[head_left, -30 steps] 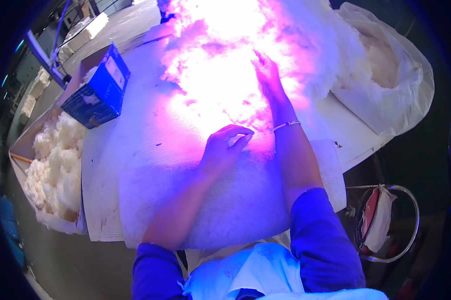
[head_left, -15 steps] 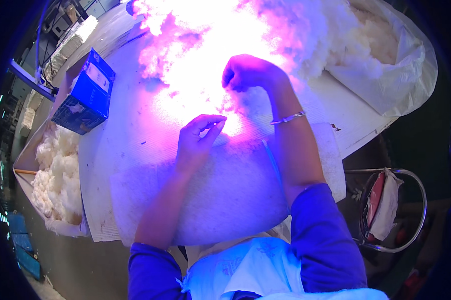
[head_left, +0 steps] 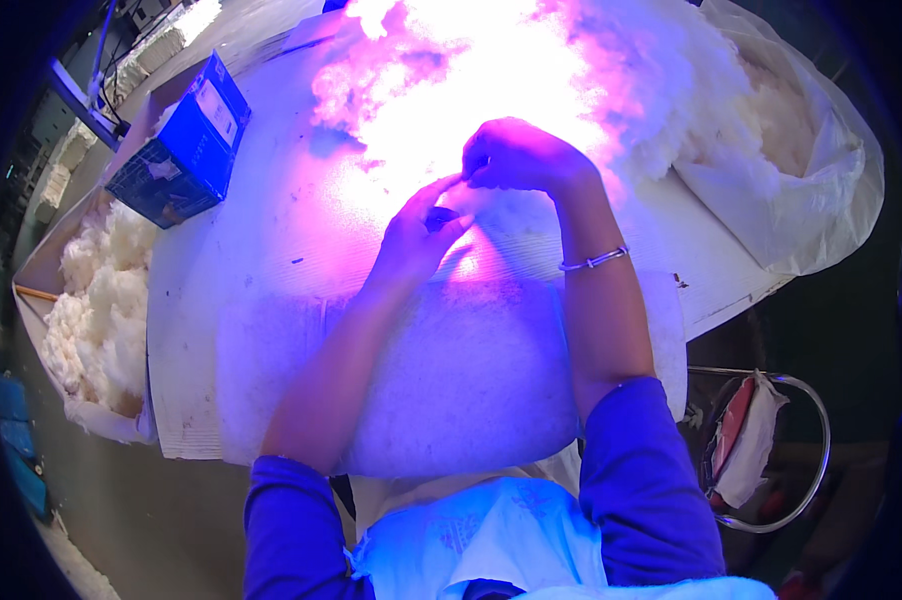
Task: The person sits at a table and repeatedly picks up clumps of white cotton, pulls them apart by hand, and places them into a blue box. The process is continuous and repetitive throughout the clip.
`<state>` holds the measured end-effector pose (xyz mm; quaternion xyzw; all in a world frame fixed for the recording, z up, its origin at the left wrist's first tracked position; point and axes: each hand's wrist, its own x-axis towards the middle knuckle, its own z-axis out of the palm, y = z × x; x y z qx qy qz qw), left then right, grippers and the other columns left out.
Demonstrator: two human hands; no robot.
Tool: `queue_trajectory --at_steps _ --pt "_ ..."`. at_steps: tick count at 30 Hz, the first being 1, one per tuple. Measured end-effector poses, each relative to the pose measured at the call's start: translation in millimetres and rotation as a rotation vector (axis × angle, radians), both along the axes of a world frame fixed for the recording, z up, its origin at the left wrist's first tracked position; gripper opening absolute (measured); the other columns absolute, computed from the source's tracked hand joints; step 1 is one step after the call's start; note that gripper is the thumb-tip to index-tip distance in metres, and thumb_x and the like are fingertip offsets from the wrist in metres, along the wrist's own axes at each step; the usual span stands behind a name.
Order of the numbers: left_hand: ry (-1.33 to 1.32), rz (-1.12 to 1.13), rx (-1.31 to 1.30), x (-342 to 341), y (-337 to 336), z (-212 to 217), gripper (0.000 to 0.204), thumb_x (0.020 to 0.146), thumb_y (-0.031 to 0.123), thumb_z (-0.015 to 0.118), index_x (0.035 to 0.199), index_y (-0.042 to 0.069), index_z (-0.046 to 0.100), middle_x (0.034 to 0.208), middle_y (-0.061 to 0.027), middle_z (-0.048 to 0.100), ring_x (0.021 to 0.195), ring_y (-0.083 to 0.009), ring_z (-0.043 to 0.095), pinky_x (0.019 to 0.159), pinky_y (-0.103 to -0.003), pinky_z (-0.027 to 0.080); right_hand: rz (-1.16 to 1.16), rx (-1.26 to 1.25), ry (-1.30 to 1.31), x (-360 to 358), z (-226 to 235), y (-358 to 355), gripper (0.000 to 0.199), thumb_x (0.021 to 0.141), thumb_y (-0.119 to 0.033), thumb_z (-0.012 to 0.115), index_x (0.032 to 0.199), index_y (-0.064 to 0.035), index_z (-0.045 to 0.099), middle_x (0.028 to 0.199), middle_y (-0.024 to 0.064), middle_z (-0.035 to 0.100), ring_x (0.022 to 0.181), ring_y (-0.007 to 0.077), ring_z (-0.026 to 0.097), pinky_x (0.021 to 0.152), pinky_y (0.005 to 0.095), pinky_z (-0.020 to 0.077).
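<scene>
Centrally, both hands are meeting over the glaring white fibre heap; the left hand is pinching what seems a small dark speck; the right hand is curling closed on a tuft; a blue rectangular box is lying far left; a clear plastic bag is sitting right.

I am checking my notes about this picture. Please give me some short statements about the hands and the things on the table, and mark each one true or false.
1. The two hands meet over the white fibre. True: the left hand and right hand touch fingertips above the white fibre.
2. The blue box is at the person's right. False: the blue box stands at the left.
3. The right wrist wears a thin bangle. True.
4. The plastic bag is empty. False: the plastic bag at the right holds white fluff.
</scene>
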<state>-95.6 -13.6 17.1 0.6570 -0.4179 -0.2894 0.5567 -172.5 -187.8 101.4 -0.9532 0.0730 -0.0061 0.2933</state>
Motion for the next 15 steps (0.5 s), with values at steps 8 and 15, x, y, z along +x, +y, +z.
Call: queue_trajectory --at_steps 8,15 --pt "0.172 0.043 -0.376 1 0 -1 0.038 0.085 0.009 0.062 0.121 0.003 0.051 0.103 -0.0102 0.064 0.095 -0.0159 0.062 0.082 -0.031 0.051 0.179 0.106 0.017 8 20 27 0.014 0.082 -0.009 0.061 0.093 -0.0038 0.067 0.081 0.0038 0.064 0.075 0.0111 0.06 0.068 0.0267 0.0503" --pt "-0.465 -0.1 -0.115 -13 11 -1 0.014 0.086 0.014 0.062 0.095 0.004 0.066 0.089 -0.0106 0.065 0.081 -0.0196 0.065 0.075 -0.031 0.052 0.126 0.296 -0.289 4 17 13 0.009 0.084 -0.005 0.058 0.092 -0.0015 0.061 0.082 0.0039 0.061 0.074 0.0104 0.058 0.069 0.0267 0.0507"
